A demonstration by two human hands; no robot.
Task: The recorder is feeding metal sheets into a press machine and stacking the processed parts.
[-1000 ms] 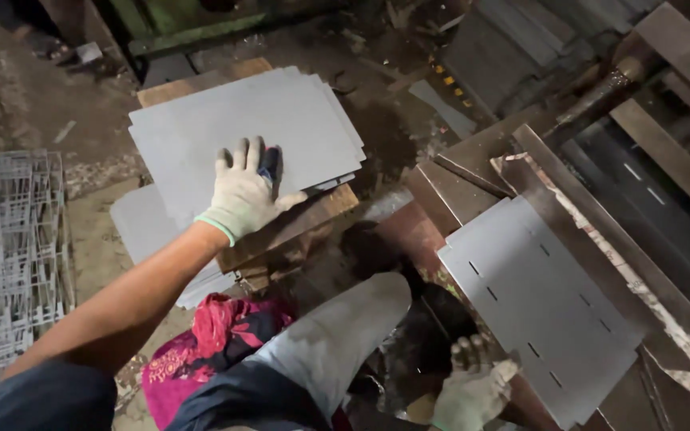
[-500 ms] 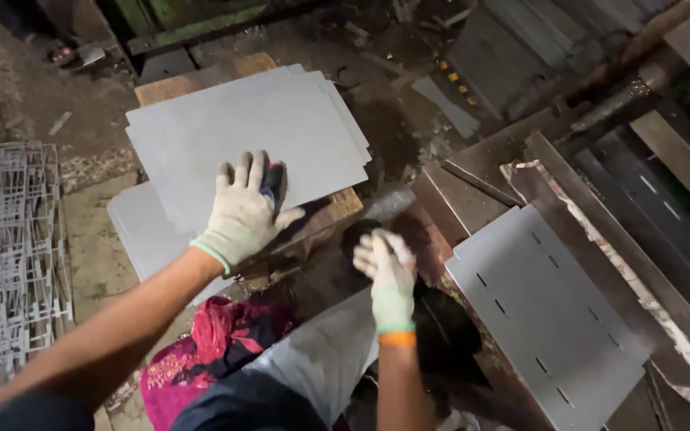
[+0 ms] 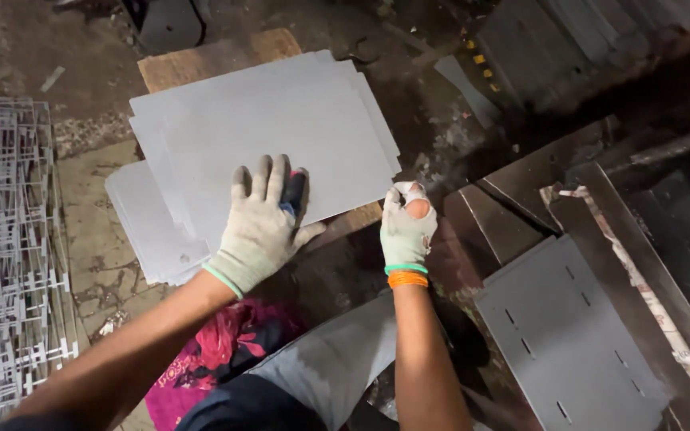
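Your left hand (image 3: 261, 227), in a worn pale knit glove, lies flat with fingers (image 3: 269, 179) spread on the top sheet of the stack of thin grey rectangular metal sheets (image 3: 281, 132); it presses rather than holds anything. Your right hand (image 3: 406, 231), also gloved, has its fingers curled at the stack's near right corner, and seems to pinch the edge of the top sheet, though I cannot tell for sure.

The stack rests on a brown wooden board (image 3: 209, 60) on the floor, with a second, lower pile of grey sheets (image 3: 141, 219) just beside it on the left. Keep the left palm flat to pin the lower sheets, and peel only one sheet at the corner. Mind the thin edge through the torn glove.
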